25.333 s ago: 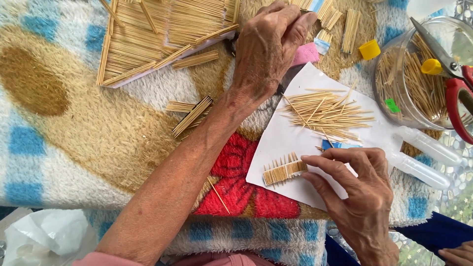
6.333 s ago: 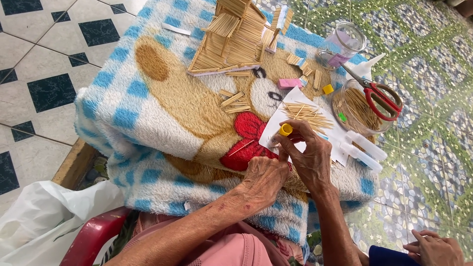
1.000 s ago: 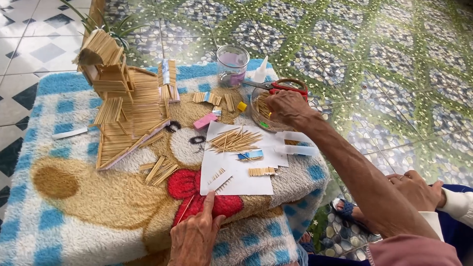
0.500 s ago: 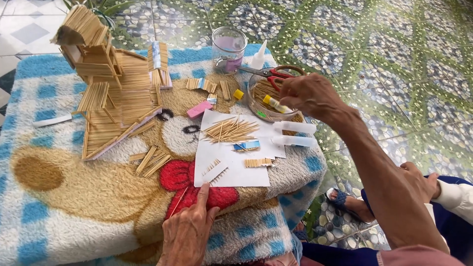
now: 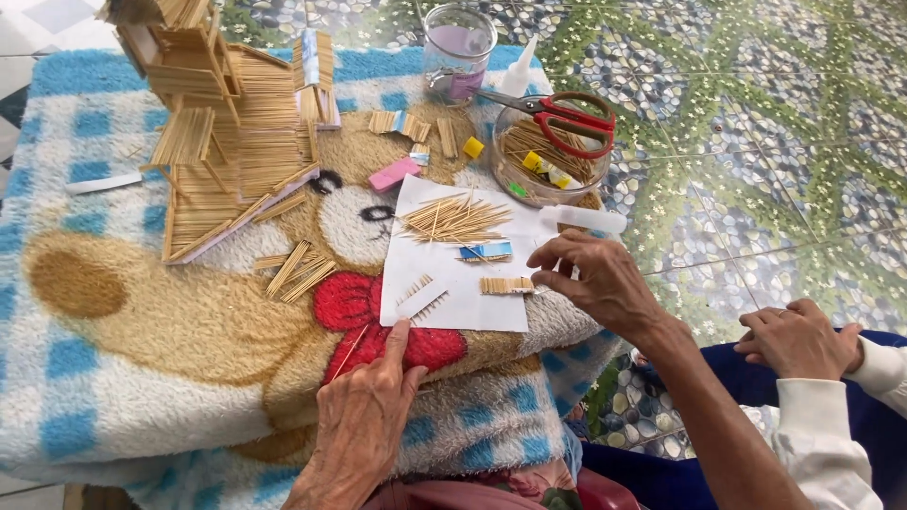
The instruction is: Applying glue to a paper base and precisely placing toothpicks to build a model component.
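Observation:
A white paper sheet [image 5: 444,274] lies on a bear-patterned blanket [image 5: 142,312]. On it are a loose pile of toothpicks [image 5: 453,217], a short glued row of toothpicks [image 5: 505,284], a comb-like row on a paper strip [image 5: 418,297] and a small blue piece [image 5: 487,250]. My left hand [image 5: 368,411] rests flat on the blanket, fingertips at the paper's lower edge. My right hand [image 5: 600,279] sits at the paper's right edge beside the glued row, fingers curled over a white tube, of which only a bit shows. A second white tube [image 5: 586,219] lies just above it.
A toothpick house [image 5: 208,94] stands at the back left. A clear bowl [image 5: 543,161] holds sticks, with red scissors [image 5: 567,118] across it. A glass jar [image 5: 458,47], glue bottle [image 5: 520,71], pink eraser [image 5: 392,175] and yellow cap [image 5: 472,146] lie nearby. Another person's hands [image 5: 798,335] rest at right.
My right hand has come back from the clear bowl to the paper's right edge, over the nearer white tube. My left hand has stayed at the paper's lower edge.

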